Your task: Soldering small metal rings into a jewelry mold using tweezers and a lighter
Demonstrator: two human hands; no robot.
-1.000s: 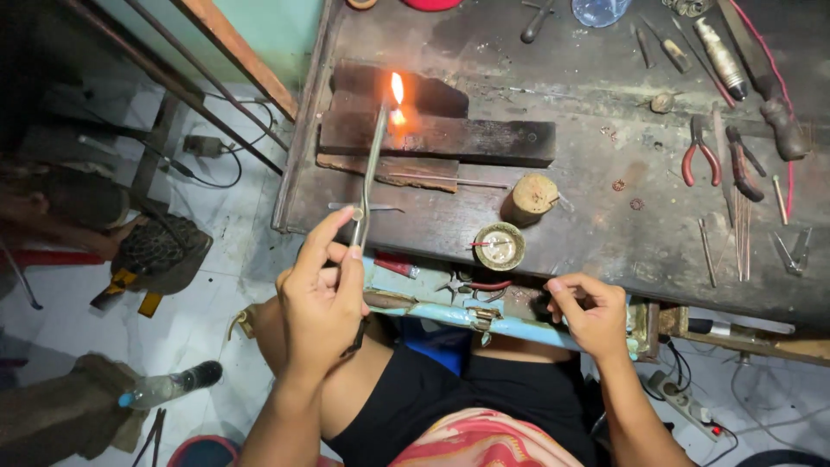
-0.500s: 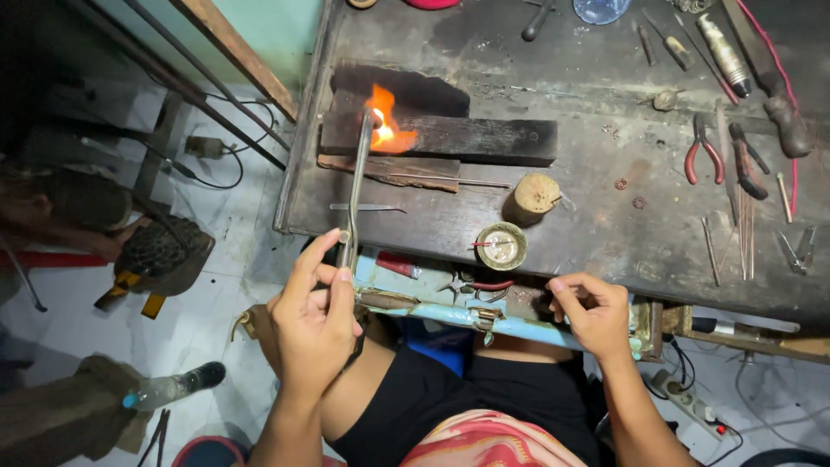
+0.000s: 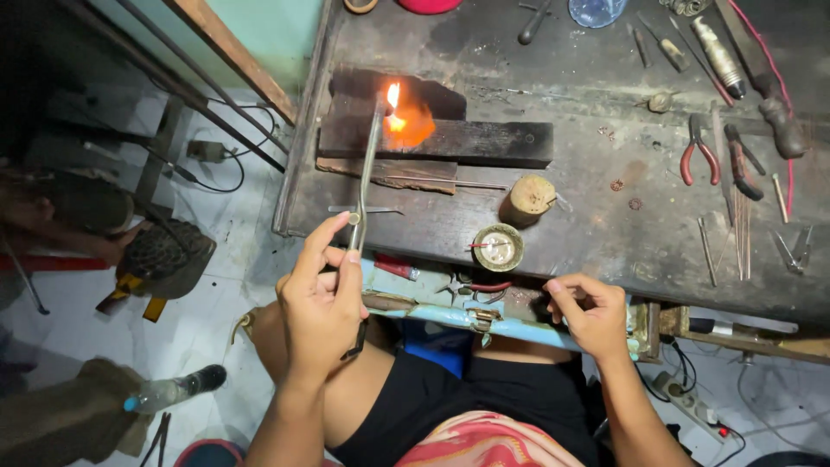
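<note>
Flame has grown; left hand [image 3: 322,307] grips torch [image 3: 367,177]

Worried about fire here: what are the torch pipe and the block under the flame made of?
Torch pipe: apparently metal, thin grey tube with dull sheen. Block: probably wood, dark, matte, squared, seemingly charred black near the flame.
</note>
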